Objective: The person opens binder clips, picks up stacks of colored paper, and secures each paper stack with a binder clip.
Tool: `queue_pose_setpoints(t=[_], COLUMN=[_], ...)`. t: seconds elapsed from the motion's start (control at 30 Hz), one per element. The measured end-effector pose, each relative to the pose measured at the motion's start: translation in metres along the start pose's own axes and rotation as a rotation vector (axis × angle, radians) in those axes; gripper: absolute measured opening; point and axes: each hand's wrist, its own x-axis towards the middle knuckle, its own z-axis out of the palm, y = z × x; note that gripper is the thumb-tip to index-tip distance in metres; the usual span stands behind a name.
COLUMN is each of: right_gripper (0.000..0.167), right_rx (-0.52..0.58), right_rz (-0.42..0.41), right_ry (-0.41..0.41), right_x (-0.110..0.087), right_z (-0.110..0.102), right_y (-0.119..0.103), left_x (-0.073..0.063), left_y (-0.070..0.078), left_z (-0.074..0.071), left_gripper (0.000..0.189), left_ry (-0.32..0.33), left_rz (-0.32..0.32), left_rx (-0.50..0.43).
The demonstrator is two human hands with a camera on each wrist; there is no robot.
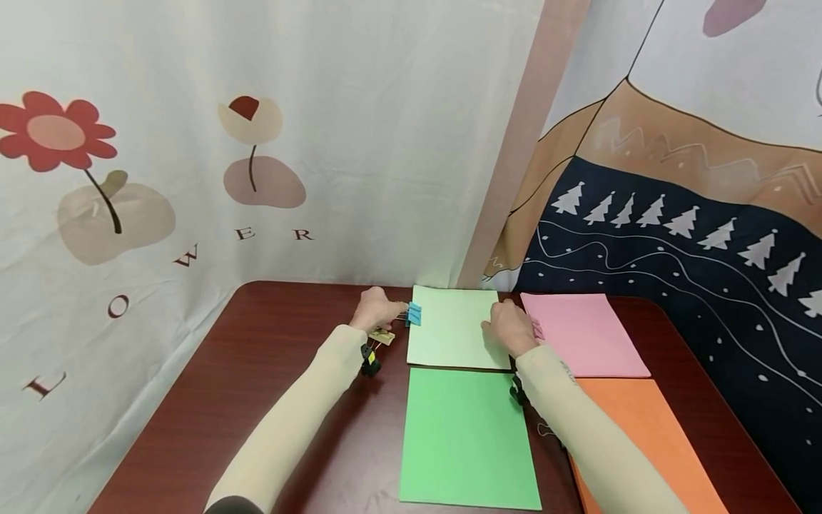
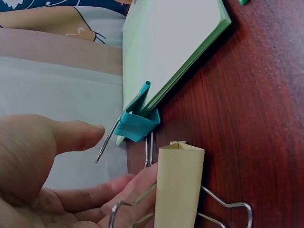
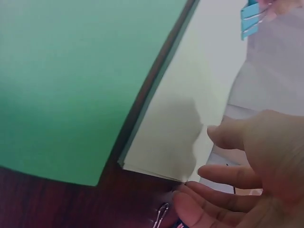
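A teal binder clip (image 2: 137,124) is clamped on the left edge of a pale green stack of paper (image 1: 452,328), its wire handles pointing outward. My left hand (image 1: 375,310) is right at those handles. In the left wrist view the thumb is slightly apart from the upper handle, and the fingers lie by the lower one. Close beside these fingers is a pale yellow binder clip (image 2: 179,185); whether they touch it is unclear. At the stack's right edge is my right hand (image 3: 247,175), its fingers loosely bent and holding nothing visible.
A bright green stack (image 1: 469,435) lies nearer on the brown table (image 1: 237,400). To the right are a pink stack (image 1: 584,335) with a pink clip (image 1: 537,328) at its left edge, and an orange stack (image 1: 648,435). A printed curtain (image 1: 385,143) hangs behind.
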Motion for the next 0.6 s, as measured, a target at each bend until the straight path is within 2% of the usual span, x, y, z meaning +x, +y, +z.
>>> queue_pose_setpoints(t=[0.13, 0.23, 0.37, 0.6], right_gripper=[0.036, 0.044, 0.057, 0.067], right_rx=[0.044, 0.094, 0.178, 0.273], right_rz=[-0.055, -0.072, -0.075, -0.109], right_ry=[0.012, -0.002, -0.017, -0.026], right_x=[-0.004, -0.009, -0.019, -0.041], right_z=[-0.004, -0.009, -0.015, -0.024], right_y=[0.002, 0.004, 0.006, 0.009], left_x=[0.001, -0.002, -0.011, -0.028], left_y=[-0.004, -0.008, -0.014, -0.025], left_z=[-0.002, -0.004, -0.007, -0.013], left_gripper=[0.055, 0.047, 0.038, 0.051], left_ry=[0.03, 0.049, 0.084, 0.1], left_rz=[0.025, 0.058, 0.102, 0.149], left_rx=[-0.002, -0.01, -0.02, -0.038])
